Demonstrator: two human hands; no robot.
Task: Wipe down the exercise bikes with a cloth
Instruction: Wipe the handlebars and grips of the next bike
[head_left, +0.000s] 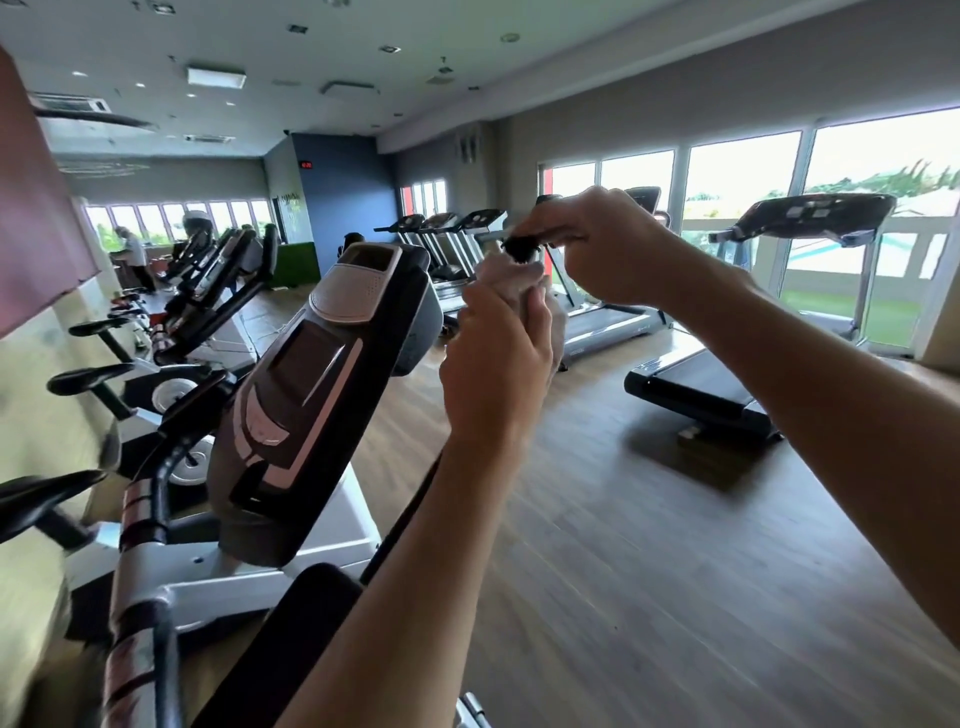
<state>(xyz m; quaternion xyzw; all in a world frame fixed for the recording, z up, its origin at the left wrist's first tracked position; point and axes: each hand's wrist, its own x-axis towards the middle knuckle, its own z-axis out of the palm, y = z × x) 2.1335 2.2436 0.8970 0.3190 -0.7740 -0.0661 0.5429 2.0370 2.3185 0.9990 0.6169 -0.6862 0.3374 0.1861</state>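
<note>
Here the cloth (524, 283), pale and bunched, sits wrapped over the top end of a black handlebar (405, 525), just above the left hand (496, 374). The left hand's fingers are curled round cloth and bar together, gripping both. Directly above it, the right hand (597, 244) pinches a small dark end piece (522, 245) of the bar at the cloth's top edge, fingers closed on it. The bar runs down from the left hand, behind the left forearm. Left of both hands stands the exercise bike console (311, 395), tilted, screen dark. Further left, a row of bike saddles (88, 376). Beyond and right of the right hand, treadmills (727, 384) on the wooden floor (597, 571) before windows (737, 171).
</note>
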